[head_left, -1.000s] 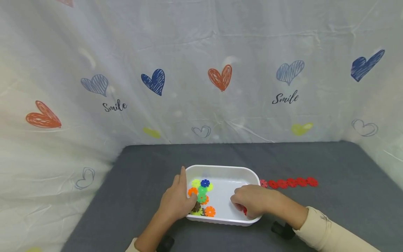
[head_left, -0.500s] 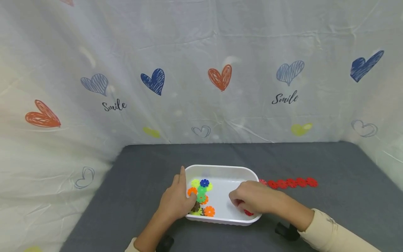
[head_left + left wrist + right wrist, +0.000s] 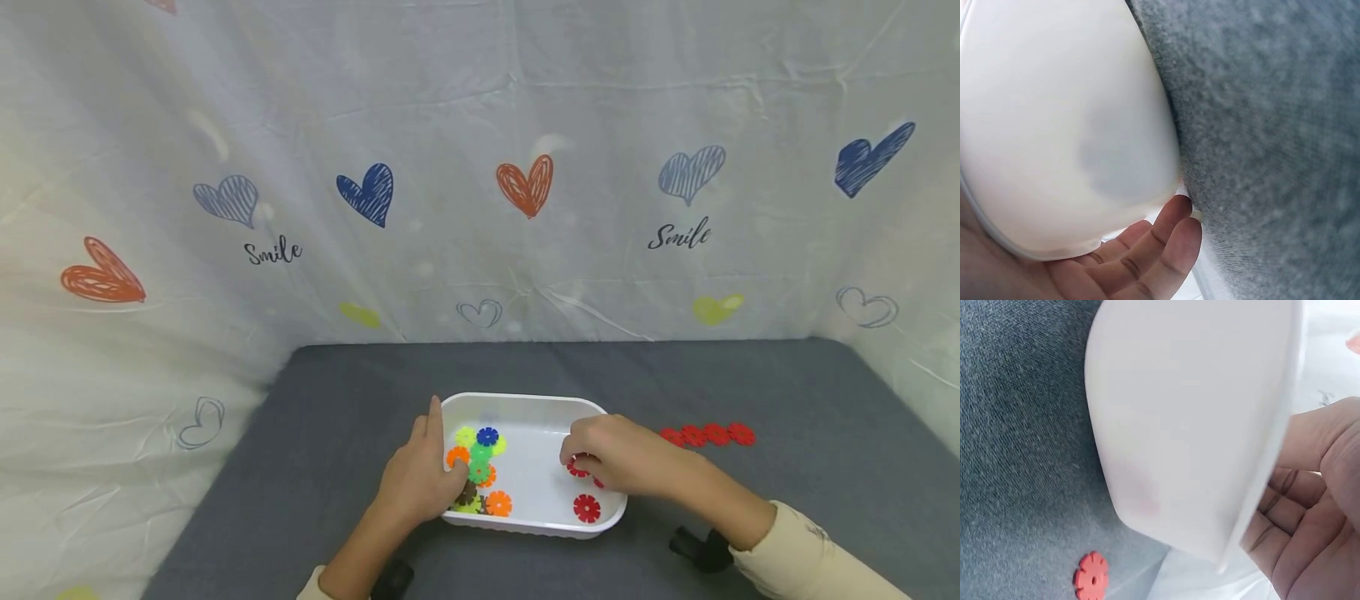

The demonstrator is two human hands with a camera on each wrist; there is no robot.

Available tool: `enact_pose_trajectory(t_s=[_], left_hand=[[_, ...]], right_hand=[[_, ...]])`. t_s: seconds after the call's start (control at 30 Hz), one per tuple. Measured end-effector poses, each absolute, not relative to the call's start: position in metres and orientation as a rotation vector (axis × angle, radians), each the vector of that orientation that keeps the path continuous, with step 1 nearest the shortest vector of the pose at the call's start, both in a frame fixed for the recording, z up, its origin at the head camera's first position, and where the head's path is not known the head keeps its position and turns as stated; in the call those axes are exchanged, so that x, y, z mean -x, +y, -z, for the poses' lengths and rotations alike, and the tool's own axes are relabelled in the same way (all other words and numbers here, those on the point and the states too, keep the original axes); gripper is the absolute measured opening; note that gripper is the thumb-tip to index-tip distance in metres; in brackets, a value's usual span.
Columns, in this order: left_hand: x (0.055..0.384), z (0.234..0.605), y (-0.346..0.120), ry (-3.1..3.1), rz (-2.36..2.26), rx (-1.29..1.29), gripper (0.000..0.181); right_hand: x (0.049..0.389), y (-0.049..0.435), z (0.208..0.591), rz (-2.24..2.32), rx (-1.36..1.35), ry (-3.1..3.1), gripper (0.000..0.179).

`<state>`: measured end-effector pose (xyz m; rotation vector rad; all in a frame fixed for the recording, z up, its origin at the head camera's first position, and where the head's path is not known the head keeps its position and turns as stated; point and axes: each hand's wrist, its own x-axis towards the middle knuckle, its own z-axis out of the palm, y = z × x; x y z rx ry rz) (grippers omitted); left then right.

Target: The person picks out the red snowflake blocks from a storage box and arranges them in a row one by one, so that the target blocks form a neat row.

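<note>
My left hand (image 3: 423, 475) grips the left wall of the white plastic tray (image 3: 517, 527), with the thumb over the rim and the fingers curled round the outside, seen in the left wrist view. Reaching over the right rim, my right hand (image 3: 618, 454) has its fingers curled at a red notched interlocking disc (image 3: 577, 468); in the right wrist view the tray wall hides these fingertips. Another red disc (image 3: 587, 508) lies flat in the near right corner. Orange (image 3: 498, 503), green (image 3: 480, 472), blue (image 3: 487, 436), yellow and brown discs cluster at the tray's left end.
A row of red discs (image 3: 716, 433) lies on the grey cloth (image 3: 375, 375) to the right of the tray, partly hidden by my right hand. Behind the table hangs a white curtain (image 3: 450, 250) printed with hearts.
My right hand has moved away from the near right corner towards the right wall, uncovering a red disc there. It now covers the near end of the red row. The left hand stays put.
</note>
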<state>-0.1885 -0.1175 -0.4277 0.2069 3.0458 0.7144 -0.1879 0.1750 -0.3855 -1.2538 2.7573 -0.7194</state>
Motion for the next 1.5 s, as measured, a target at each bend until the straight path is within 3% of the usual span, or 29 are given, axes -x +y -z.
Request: enact_pose_trajectory(t_s=[1.13, 1.5], left_hand=[[0.188, 0.428, -0.117, 3.052, -0.727, -0.211, 0.092], [0.188, 0.428, -0.117, 3.044, -0.742, -0.206, 0.092]], right_hand=[[0.179, 0.232, 0.377, 1.232, 0.873, 2.905, 0.021], [0.177, 0.263, 0.386, 1.215, 0.628, 3.025, 0.022]])
